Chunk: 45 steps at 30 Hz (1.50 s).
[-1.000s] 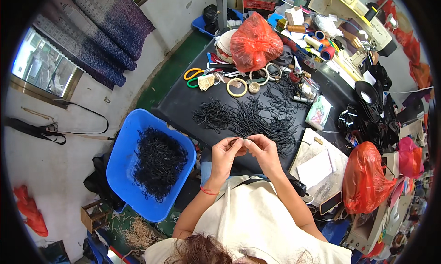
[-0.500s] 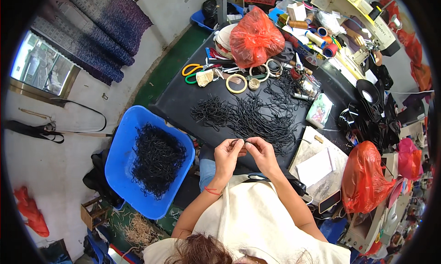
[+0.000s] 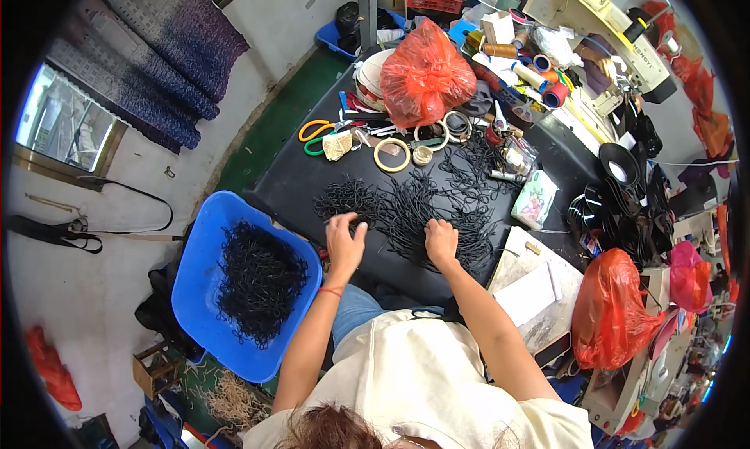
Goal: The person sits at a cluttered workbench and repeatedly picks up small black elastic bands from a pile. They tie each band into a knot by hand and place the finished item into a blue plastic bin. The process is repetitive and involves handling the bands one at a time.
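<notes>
Two bare hands over black cord, at the center of the frame. Left hand (image 3: 346, 244): at the near edge of a small cord heap (image 3: 348, 197), fingers spread from the thumb in a moderately wide grip; nothing discernible between the fingertips, contact with the heap impossible to tell. Right hand (image 3: 442, 244): over a larger cord bundle (image 3: 406, 218), fingers curled downward; fingertips hidden, hence width of grip and any pinched strand impossible to tell. Forearms well apart, one toward each pile, presumably for access without crossing.

On the dark table (image 3: 289, 189): heap to the left, bundle to the right, both directly before the torso, probably for a short reach and for keeping the two lots distinct. Beyond them, toward the upper center, scissors (image 3: 329, 124), tape roll (image 3: 378, 157) and red plastic bag (image 3: 428, 74), apparently set back for working room. Left of center, beside the table, blue tub (image 3: 195, 281) with a cord mass (image 3: 262, 285) inside, its raised walls likely useful against spilling. Right of center, pale board (image 3: 513, 263) with white paper (image 3: 527, 299), clear of the right hand.
</notes>
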Each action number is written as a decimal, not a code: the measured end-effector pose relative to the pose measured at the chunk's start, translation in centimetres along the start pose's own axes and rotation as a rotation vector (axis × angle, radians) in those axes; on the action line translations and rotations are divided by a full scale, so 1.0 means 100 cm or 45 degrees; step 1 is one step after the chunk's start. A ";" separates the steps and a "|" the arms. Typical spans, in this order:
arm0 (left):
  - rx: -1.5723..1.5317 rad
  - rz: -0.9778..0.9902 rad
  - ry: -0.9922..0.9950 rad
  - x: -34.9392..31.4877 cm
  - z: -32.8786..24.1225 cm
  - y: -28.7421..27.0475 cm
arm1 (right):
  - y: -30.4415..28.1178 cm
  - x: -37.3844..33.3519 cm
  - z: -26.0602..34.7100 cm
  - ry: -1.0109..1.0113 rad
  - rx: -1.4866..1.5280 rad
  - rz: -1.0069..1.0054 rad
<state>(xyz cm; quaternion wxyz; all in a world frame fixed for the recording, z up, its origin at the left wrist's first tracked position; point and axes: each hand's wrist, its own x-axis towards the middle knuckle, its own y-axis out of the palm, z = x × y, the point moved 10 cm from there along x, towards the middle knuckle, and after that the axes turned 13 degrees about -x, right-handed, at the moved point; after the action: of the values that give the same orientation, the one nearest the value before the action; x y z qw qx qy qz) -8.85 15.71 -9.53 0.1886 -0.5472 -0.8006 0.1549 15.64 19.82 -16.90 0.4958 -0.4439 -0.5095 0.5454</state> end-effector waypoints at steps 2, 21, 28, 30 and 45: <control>-0.065 0.189 -0.059 -0.014 0.000 0.023 | -0.018 -0.001 0.001 -0.008 0.052 -0.065; -1.028 0.911 -0.585 -0.057 -0.080 0.061 | -0.216 -0.034 -0.010 0.054 0.667 -0.560; -1.483 0.449 -0.959 -0.062 -0.075 0.053 | -0.191 -0.046 0.054 -0.121 0.691 -0.372; -1.555 0.369 -0.919 -0.061 -0.071 0.048 | -0.191 -0.051 0.066 -0.239 0.620 -0.362; -1.547 0.360 -0.864 -0.071 -0.080 0.037 | -0.207 -0.055 0.041 0.029 0.987 -0.517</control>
<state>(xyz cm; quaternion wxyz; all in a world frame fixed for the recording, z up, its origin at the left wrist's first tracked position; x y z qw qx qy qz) 0.29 10.72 -5.16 -0.4317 -0.5758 -0.6813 -0.1342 14.04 13.62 3.95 0.7285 -0.1218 -0.3385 0.5829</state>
